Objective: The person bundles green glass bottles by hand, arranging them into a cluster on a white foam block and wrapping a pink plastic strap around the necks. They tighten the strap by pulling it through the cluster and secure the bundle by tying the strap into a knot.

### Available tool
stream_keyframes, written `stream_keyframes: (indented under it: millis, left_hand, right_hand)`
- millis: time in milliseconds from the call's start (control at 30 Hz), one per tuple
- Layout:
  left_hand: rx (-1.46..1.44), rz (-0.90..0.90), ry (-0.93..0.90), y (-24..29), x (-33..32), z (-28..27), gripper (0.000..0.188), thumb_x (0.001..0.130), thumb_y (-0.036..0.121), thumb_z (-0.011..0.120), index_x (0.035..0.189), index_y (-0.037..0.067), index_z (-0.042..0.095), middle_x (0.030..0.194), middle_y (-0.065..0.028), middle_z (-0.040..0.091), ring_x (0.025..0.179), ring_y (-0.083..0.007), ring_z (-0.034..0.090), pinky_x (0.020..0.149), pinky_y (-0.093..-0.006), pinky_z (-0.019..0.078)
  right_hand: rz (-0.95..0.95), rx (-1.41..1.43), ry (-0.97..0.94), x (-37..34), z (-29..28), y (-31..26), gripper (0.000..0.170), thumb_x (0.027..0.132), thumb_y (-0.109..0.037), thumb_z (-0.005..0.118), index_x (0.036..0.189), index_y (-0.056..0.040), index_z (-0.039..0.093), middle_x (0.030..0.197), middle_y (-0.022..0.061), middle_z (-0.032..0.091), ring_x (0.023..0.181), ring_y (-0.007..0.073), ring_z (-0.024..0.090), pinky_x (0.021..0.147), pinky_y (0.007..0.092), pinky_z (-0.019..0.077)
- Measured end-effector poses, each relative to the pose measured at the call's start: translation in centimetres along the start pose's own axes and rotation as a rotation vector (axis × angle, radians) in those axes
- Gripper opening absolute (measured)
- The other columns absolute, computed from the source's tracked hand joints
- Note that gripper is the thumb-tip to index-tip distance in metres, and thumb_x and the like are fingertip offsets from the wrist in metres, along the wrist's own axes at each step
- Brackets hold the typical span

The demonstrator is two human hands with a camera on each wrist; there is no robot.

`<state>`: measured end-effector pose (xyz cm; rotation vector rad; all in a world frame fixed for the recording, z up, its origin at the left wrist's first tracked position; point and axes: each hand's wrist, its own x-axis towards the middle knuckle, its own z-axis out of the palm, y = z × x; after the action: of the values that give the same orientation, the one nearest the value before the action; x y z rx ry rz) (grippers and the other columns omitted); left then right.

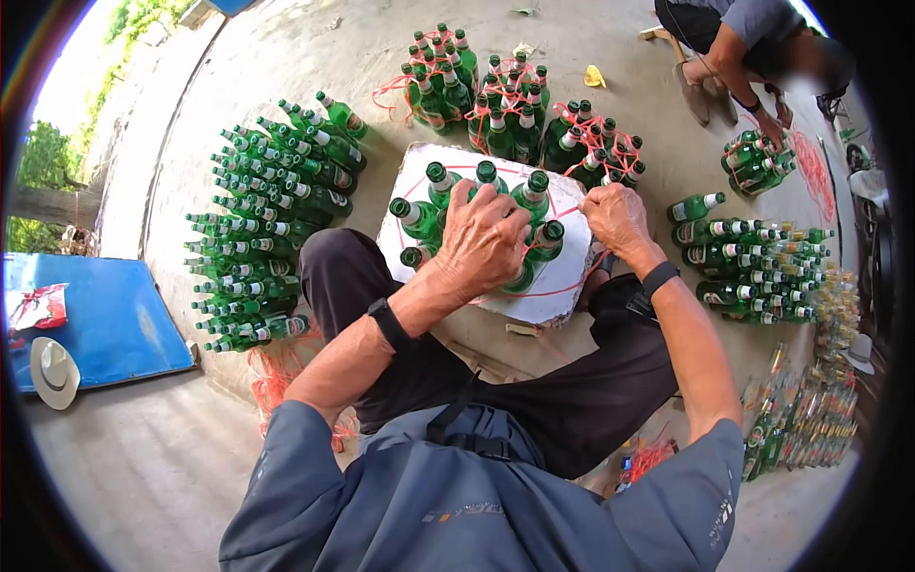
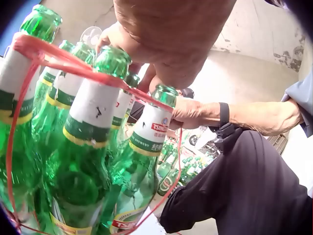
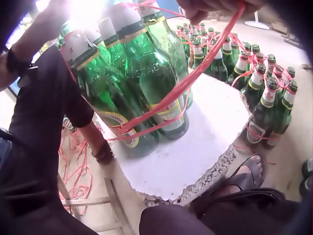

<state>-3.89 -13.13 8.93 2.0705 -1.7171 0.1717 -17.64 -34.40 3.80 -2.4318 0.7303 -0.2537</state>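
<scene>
A cluster of green glass beer bottles (image 2: 90, 132) with white neck labels stands upright on a white slab (image 3: 205, 127) with broken edges. Red plastic twine (image 3: 191, 80) runs round the cluster, at the necks and again low on the bottles. My left hand (image 1: 481, 238) is over the cluster, its fingers bent down among the bottle necks and the fingertips hidden. To the right of the cluster, my right hand (image 1: 621, 221) grips the twine, and the strand slants up taut from the low loop to its fingers.
Twine-tied bottle bundles (image 1: 443, 86) stand beyond the slab. Loose bottles crowd the floor at left (image 1: 267, 224) and right (image 1: 748, 262). Another person (image 1: 739, 48) bends over a bundle at upper right. Red twine (image 1: 276, 386) lies by my left leg; a blue board (image 1: 114, 319) is far left.
</scene>
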Motion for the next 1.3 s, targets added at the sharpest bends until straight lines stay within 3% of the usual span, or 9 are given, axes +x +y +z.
stream_keyframes:
  millis: [167, 200, 400, 667, 900, 1033, 1133, 1233, 1300]
  left_hand:
    - [-0.08, 0.021, -0.208, -2.4, 2.8, 0.5, 0.017, 0.085, 0.017, 0.069, 0.098, 0.014, 0.079, 0.076, -0.0075, 0.069, 0.083, -0.0288, 0.065, 0.077, -0.0417, 0.0487]
    - [-0.082, -0.054, -0.275, -2.3, 3.4, 0.1, 0.022, 0.087, 0.018, 0.065, 0.103, 0.019, 0.08, 0.072, -0.0078, 0.068, 0.083, -0.0304, 0.065, 0.077, -0.0448, 0.0486]
    - [0.017, 0.075, -0.309, -1.9, 3.8, 1.2, 0.02, 0.084, 0.018, 0.065, 0.099, 0.023, 0.079, 0.074, -0.0016, 0.066, 0.083, -0.0266, 0.066, 0.074, -0.046, 0.0455]
    - [0.096, 0.094, -0.249, -1.2, 3.0, 2.1, 0.022, 0.087, 0.024, 0.066, 0.104, 0.03, 0.079, 0.075, 0.0016, 0.065, 0.085, -0.0226, 0.059, 0.078, -0.043, 0.0373]
    - [-0.039, -0.064, -0.295, -1.4, 2.7, 3.0, 0.02, 0.083, 0.026, 0.07, 0.099, 0.023, 0.082, 0.081, -0.0002, 0.069, 0.095, -0.0242, 0.058, 0.089, -0.0439, 0.0335]
    - [-0.068, -0.146, -0.412, -0.8, 3.4, 2.3, 0.013, 0.078, 0.021, 0.07, 0.088, 0.017, 0.077, 0.082, -0.004, 0.071, 0.097, -0.0267, 0.058, 0.091, -0.0447, 0.0336]
    - [-0.085, -0.102, -0.258, -1.1, 2.5, 3.0, 0.01, 0.076, 0.019, 0.07, 0.083, 0.014, 0.072, 0.078, -0.0053, 0.069, 0.094, -0.0272, 0.06, 0.089, -0.0439, 0.0338]
    - [-0.202, -0.114, -0.225, -1.4, 2.4, 3.0, 0.009, 0.076, 0.018, 0.071, 0.083, 0.013, 0.07, 0.075, -0.0053, 0.067, 0.089, -0.0266, 0.061, 0.087, -0.0436, 0.034]
    - [-0.208, -0.095, -0.213, -1.5, 2.3, 3.1, 0.007, 0.077, 0.016, 0.07, 0.083, 0.013, 0.069, 0.075, -0.0042, 0.066, 0.087, -0.026, 0.061, 0.085, -0.0438, 0.0346]
  right_hand:
    - [0.016, 0.03, -0.033, 0.5, 2.3, 0.3, 0.027, 0.085, -0.026, 0.068, 0.068, -0.0048, 0.069, 0.069, 0.0219, 0.065, 0.071, 0.0431, 0.066, 0.067, 0.0509, 0.0526]
    - [-0.024, 0.009, -0.015, 0.5, 2.8, 0.3, 0.027, 0.085, -0.026, 0.068, 0.068, -0.0048, 0.069, 0.07, 0.0225, 0.065, 0.071, 0.0436, 0.067, 0.067, 0.0512, 0.0531]
    - [-0.122, -0.06, 0.043, 0.9, 6.1, 0.7, 0.026, 0.081, -0.024, 0.071, 0.067, -0.0018, 0.07, 0.072, 0.028, 0.065, 0.067, 0.0482, 0.067, 0.06, 0.0536, 0.0536]
    - [-0.06, 0.08, -0.112, 2.3, 6.7, 1.4, 0.029, 0.075, -0.028, 0.076, 0.067, -0.0004, 0.07, 0.075, 0.0286, 0.065, 0.074, 0.0464, 0.068, 0.066, 0.0509, 0.0536]
    - [-0.025, 0.135, -0.209, 3.8, 7.0, 1.1, 0.019, 0.077, -0.018, 0.07, 0.077, 0.0003, 0.073, 0.084, 0.0303, 0.067, 0.084, 0.0461, 0.07, 0.075, 0.0496, 0.0547]
    - [-0.018, 0.211, -0.275, 4.4, 8.1, 1.7, 0.018, 0.077, -0.013, 0.066, 0.082, 0.0016, 0.074, 0.088, 0.0307, 0.069, 0.089, 0.0454, 0.071, 0.079, 0.0482, 0.0552]
    - [0.059, 0.167, -0.285, 3.9, 6.4, 0.3, 0.017, 0.077, -0.013, 0.066, 0.081, 0.0023, 0.074, 0.089, 0.0309, 0.069, 0.089, 0.0459, 0.07, 0.078, 0.0484, 0.055]
    - [0.027, 0.106, -0.19, 4.4, 8.7, 2.0, 0.016, 0.077, -0.013, 0.068, 0.079, 0.0016, 0.074, 0.085, 0.0298, 0.068, 0.083, 0.0442, 0.071, 0.075, 0.0465, 0.0557]
    - [-0.164, 0.146, -0.188, 4.9, 10.5, 3.8, 0.017, 0.078, -0.015, 0.069, 0.08, 0.0013, 0.073, 0.08, 0.0288, 0.067, 0.078, 0.0428, 0.07, 0.071, 0.0447, 0.0558]
